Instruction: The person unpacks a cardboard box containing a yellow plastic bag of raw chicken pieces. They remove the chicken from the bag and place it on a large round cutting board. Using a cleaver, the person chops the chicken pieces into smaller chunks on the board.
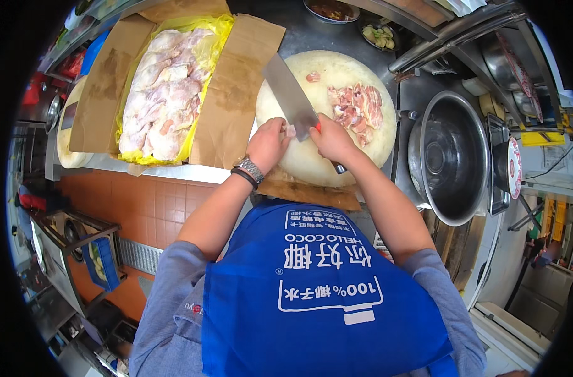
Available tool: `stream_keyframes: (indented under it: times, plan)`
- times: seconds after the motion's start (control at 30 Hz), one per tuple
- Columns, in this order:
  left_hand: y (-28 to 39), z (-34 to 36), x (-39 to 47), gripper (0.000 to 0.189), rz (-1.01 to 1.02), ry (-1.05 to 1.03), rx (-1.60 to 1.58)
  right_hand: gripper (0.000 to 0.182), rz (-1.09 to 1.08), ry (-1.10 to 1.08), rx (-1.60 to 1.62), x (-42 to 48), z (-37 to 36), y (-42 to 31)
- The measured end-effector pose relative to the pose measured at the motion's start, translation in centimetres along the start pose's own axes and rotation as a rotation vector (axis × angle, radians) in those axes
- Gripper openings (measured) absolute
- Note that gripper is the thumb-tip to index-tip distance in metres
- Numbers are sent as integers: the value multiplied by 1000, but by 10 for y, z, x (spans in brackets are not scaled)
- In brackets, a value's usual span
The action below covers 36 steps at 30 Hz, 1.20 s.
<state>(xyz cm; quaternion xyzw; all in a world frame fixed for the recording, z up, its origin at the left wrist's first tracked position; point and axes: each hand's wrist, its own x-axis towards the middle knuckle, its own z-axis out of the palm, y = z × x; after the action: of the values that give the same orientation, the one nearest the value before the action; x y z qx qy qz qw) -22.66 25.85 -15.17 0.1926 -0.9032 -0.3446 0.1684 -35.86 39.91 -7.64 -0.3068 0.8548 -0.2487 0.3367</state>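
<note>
A round pale chopping block [310, 162] lies before me. My right hand [334, 140] grips a cleaver [291, 94] by its handle, the broad blade slanting up and left over the block. Pinched in the fingers of my left hand [269, 143] is a small piece of raw meat [290, 130], close beside the blade's lower end. Sliced raw meat [358, 110] is spread on the right part of the block. One small meat piece [313, 77] sits apart near the far edge.
Left of the block stands an open cardboard box [227, 94] holding raw chicken pieces [166, 94] in a yellow plastic liner [224, 28]. To the right is a large steel basin [456, 155]. A bowl [332, 10] and a dish of sliced vegetables [379, 36] stand behind. Metal pipes [456, 35] run at upper right.
</note>
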Motion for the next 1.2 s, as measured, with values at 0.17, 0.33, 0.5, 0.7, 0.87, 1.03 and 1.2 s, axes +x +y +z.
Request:
stream_keyframes:
  times: [0.17, 0.33, 0.5, 0.7, 0.87, 1.03, 1.2]
  plan:
    - [2, -2, 1, 26, 80, 19, 3, 30, -26, 89, -96, -4, 19, -4]
    - [0, -3, 2, 24, 76, -44, 30, 26, -24, 80, -206, -10, 25, -16]
    - [-5, 2, 6, 23, 75, -47, -46, 26, -15, 166, -211, -11, 30, -12]
    - [-3, -5, 8, 20, 50, -103, -64, 29, 93, 9, 355, -15, 6, 15]
    - [-1, -5, 5, 24, -84, -73, -96, 24, -15, 225, 198, -20, -10, -1]
    - [-8, -3, -13, 27, -191, 8, -93, 23, -111, 423, -19, -30, -4, -48]
    - [10, -1, -13, 27, -168, -6, -76, 26, -38, 194, -173, -13, 41, -28]
